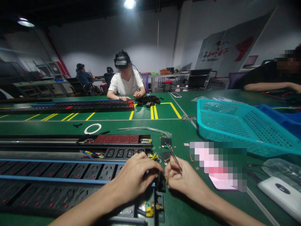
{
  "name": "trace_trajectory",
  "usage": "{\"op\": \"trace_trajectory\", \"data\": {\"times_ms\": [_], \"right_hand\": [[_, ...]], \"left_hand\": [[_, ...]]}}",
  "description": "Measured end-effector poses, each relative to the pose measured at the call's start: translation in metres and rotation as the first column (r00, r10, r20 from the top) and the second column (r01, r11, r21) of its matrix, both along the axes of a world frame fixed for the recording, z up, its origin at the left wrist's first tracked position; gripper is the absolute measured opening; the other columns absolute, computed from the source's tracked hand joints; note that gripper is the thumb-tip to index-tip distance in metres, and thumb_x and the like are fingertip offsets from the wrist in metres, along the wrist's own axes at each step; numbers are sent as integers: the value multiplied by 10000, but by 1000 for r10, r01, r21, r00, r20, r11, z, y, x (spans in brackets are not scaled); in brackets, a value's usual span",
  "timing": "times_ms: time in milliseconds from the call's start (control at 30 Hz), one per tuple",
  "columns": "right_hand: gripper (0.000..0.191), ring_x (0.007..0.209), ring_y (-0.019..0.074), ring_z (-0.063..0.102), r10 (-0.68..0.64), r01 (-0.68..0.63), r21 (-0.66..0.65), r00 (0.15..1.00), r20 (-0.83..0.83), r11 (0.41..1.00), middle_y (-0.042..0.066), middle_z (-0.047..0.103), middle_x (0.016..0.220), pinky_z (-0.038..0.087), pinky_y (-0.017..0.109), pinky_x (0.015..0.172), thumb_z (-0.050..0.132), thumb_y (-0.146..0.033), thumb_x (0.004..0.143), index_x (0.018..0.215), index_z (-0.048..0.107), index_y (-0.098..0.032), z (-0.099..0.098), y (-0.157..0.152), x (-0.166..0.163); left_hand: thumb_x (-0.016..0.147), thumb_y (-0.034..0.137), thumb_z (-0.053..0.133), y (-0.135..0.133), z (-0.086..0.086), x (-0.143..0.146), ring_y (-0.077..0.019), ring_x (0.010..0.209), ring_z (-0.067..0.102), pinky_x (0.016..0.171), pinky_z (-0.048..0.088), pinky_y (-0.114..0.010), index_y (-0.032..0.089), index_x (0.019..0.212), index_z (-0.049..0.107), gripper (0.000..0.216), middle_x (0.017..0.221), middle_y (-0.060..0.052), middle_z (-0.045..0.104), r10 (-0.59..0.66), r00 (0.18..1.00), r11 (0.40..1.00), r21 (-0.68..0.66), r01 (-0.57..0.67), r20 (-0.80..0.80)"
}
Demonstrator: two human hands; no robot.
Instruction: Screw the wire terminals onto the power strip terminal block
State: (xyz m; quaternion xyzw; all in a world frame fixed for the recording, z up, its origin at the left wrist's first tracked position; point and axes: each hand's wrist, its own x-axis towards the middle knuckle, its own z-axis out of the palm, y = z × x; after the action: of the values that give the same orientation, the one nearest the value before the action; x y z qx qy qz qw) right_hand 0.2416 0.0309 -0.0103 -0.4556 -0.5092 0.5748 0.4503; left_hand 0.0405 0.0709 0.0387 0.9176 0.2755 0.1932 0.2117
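My left hand (136, 175) is closed over the right end of a long black power strip (58, 171), fingers curled on its end cap. My right hand (182, 179) sits just to the right, pinched round a thin metal tool, which looks like tweezers (173, 155), pointing up and away. Coloured wires (154, 156) stick out of the strip ends just beyond my fingers. Small screws and washers (164, 138) lie scattered on the green table (178, 131) past the tool.
More power strips (70, 141) lie in rows at left. A turquoise mesh basket (235, 125) stands at right, a white device (279, 193) near the right edge. A person in a white shirt (125, 83) works across the table; another person's arm (270, 85) rests far right.
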Motion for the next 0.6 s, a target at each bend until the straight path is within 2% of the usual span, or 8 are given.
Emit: {"op": "trace_trajectory", "data": {"times_ms": [133,233,400,600], "right_hand": [[289,536,76,478,-90,90,26,996,8,996,-58,551,679,364,183,473,600,-154,583,678,340,-239,-2,-2,-3],[266,555,81,481,-152,151,96,988,1,984,-53,529,703,354,178,459,591,-144,596,672,353,-236,-5,-4,-6],[219,633,126,548,-173,158,228,984,49,961,-39,509,722,468,225,545,587,-147,660,699,392,-237,-4,-10,-12],[290,644,152,545,-293,178,448,935,200,876,-14,541,714,459,270,593,560,-141,717,681,296,-257,-4,-12,-11]], "left_hand": [[873,41,644,0,0,0,-202,874,543,744,412,-293,225,1070,673,271,929,-15,693,-8,1000,1000,-6,8,5],[872,30,645,-1,1,0,-201,879,542,754,409,-292,224,1070,669,279,942,-12,699,-12,1000,1000,-10,12,4],[873,15,635,-1,1,1,-202,881,539,760,411,-296,219,1068,670,284,953,-15,701,-13,1000,1000,-22,13,8],[872,16,640,-1,0,1,-202,878,539,765,410,-303,209,1059,663,270,949,-15,699,-19,1000,1000,-24,19,25]]}}
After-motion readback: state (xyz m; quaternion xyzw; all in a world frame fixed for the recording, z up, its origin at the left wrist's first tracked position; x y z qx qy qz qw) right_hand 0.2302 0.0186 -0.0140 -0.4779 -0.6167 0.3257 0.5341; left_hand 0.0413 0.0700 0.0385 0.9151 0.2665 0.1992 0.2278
